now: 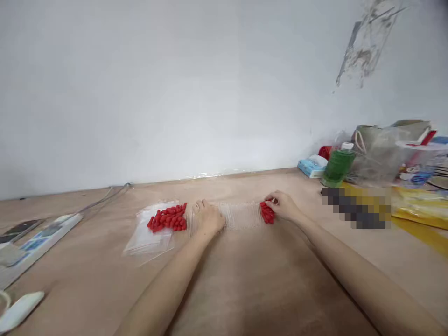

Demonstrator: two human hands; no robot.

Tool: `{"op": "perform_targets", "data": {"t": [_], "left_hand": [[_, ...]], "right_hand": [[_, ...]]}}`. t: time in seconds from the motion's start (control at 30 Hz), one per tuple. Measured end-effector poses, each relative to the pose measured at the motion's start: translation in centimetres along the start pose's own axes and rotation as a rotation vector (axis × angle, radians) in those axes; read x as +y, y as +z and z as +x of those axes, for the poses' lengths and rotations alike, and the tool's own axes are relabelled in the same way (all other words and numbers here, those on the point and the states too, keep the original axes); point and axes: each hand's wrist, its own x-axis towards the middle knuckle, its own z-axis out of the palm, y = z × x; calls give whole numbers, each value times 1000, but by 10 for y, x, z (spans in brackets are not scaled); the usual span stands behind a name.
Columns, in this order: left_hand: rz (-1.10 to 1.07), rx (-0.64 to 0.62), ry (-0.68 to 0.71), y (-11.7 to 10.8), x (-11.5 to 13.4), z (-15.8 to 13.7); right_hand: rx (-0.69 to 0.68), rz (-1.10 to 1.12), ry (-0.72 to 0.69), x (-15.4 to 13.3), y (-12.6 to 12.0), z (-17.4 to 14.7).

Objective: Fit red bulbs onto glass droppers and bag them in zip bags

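Thin, clear sticks or strands lie side by side across the table. Over their left part rests my left hand, palm down with its fingers lying on them. Small red caps or tips line the right end of the strands. There, my right hand is closed, thumb and fingertips pinching at the upper red pieces. A heap of similar red pieces lies left of my left hand, partly on clear plastic zip bags. My fingers hide some strands and some of the red pieces.
A power strip with a cable and a white object lie at left. On the right stand a green bottle, a blue tissue pack, plastic bags and yellow packaging. A wall borders the table's back.
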Motion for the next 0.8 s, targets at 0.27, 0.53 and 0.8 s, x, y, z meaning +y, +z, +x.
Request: {"op": "perform_targets", "data": {"t": [0.27,0.53,0.8], "left_hand": [[-6,3,4,1,7,1],[-79,79,86,-11,-12,-10],[-411,248,473,24,-79,-41]], "right_hand": [[112,92,-28,2,4,0],[452,333,10,-5,7,-3],[250,457,-202,-81,35,-33]]}}
